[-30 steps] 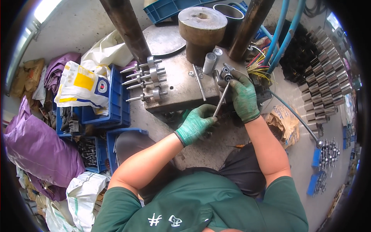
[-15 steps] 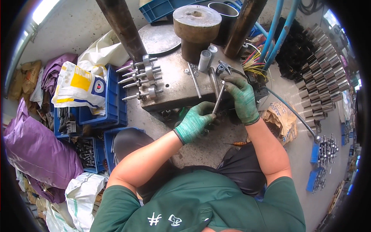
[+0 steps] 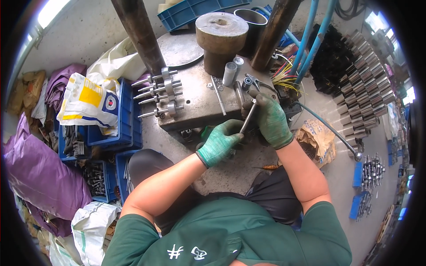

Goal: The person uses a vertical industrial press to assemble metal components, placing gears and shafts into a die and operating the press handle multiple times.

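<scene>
Just right of the frame's centre, a slim grey metal rod (image 3: 248, 118) slants up-rightward, its lower end gripped by the green-gloved left hand (image 3: 220, 142), its upper end pinched by the green-gloved right hand (image 3: 272, 120).

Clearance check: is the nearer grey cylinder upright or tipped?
Upright: the nearer grey cylinder stands on the metal block, round end uppermost.

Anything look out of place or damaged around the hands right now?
Yes: loose, tangled coloured wires spill out beside the metal block, untidy so close to the work; crumpled brown paper lies on the floor at right. The metal rod between left hand and right hand looks straight.
</scene>
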The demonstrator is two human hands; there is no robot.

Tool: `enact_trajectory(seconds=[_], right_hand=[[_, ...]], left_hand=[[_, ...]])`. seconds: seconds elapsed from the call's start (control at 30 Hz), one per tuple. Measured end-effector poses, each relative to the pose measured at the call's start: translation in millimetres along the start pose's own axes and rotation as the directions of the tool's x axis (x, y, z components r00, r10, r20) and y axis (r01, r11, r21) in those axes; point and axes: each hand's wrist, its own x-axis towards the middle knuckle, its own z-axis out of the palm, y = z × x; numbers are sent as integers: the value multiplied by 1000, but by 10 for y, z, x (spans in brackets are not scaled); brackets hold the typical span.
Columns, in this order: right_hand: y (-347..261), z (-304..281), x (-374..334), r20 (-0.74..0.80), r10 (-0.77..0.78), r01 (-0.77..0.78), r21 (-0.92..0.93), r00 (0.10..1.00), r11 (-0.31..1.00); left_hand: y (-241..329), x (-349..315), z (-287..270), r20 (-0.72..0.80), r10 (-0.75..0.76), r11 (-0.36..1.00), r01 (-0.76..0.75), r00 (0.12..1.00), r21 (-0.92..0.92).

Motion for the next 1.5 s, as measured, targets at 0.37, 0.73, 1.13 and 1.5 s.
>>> enact_trajectory(seconds=[0.37,0.73,1.13,1.5], right_hand=[[63,-34,-74,7,-137,129,-390,990,912],[-48,-158,-24,6,-145,142,-236,989,961],[-262,-1201,666,-55,-567,222,-885,822,409],[-846,-1922,-1847,-143,-236,-99,-977,961,188]], left_hand=[[-66,-96,50,-66,13,998,-9,998,61],[-113,25,4,-139,63,998,-58,988,35],[-255,42,193,189,-127,830,0,974,558],[-738,-13,-82,365,-139,614,-209,921,761]])
